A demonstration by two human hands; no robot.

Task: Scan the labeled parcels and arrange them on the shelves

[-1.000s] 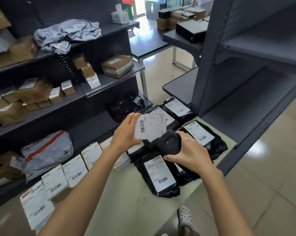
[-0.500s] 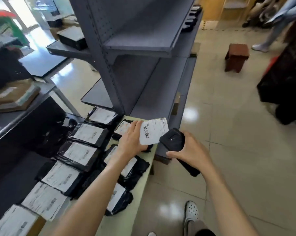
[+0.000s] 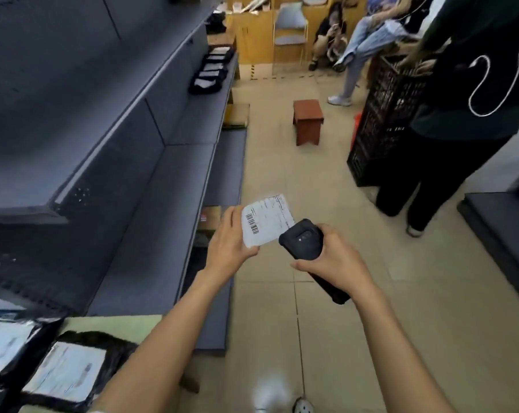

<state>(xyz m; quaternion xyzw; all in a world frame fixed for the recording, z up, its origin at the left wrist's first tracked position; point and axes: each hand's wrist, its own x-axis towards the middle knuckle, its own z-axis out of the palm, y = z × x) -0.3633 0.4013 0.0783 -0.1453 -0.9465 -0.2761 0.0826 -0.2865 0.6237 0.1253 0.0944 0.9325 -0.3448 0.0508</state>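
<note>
While the left hand (image 3: 228, 248) pinches the small labeled parcel (image 3: 265, 223) by its lower edge over the aisle beside the grey shelves (image 3: 151, 120), the right hand (image 3: 335, 263) wraps the black handheld scanner (image 3: 304, 242) just beside it — looks light, thin, floppy — grip an edge, keep the barcode clear.

The left hand (image 3: 231, 248) pinches a small white labeled parcel (image 3: 265, 223) by its lower edge, barcode facing up; just right of those fingers (image 3: 247, 251), the right hand (image 3: 334, 263) grips a black handheld scanner (image 3: 304, 242) touching the parcel's corner
</note>
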